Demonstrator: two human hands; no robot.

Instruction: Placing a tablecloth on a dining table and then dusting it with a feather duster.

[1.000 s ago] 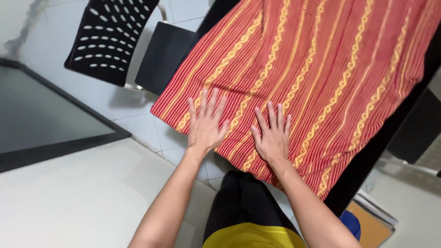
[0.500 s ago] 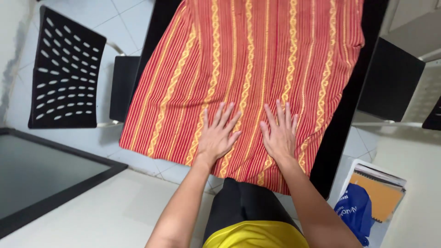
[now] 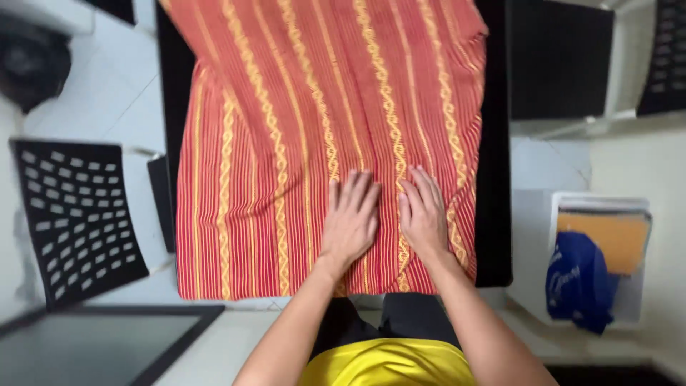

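Note:
A red cloth [image 3: 300, 121] with yellow wavy stripes lies spread over a black table [image 3: 494, 179], its left part hanging past the table's edge. My left hand [image 3: 350, 220] rests flat on the cloth near its front edge, fingers together and pointing away from me. My right hand [image 3: 423, 213] lies flat right beside it, almost touching. Both palms press on the fabric and neither grips anything. Small folds run through the cloth around the hands.
A black perforated chair [image 3: 75, 214] stands left of the table. Another black chair [image 3: 561, 57] is at the upper right. A white bin [image 3: 536, 243] at the right holds orange notebooks [image 3: 614, 239] and a blue bag [image 3: 575, 279]. A dark framed panel [image 3: 100, 347] lies lower left.
My view has swung so the table now runs straight ahead. Both hands have slid closer together on the cloth, with their fingers drawn in from spread.

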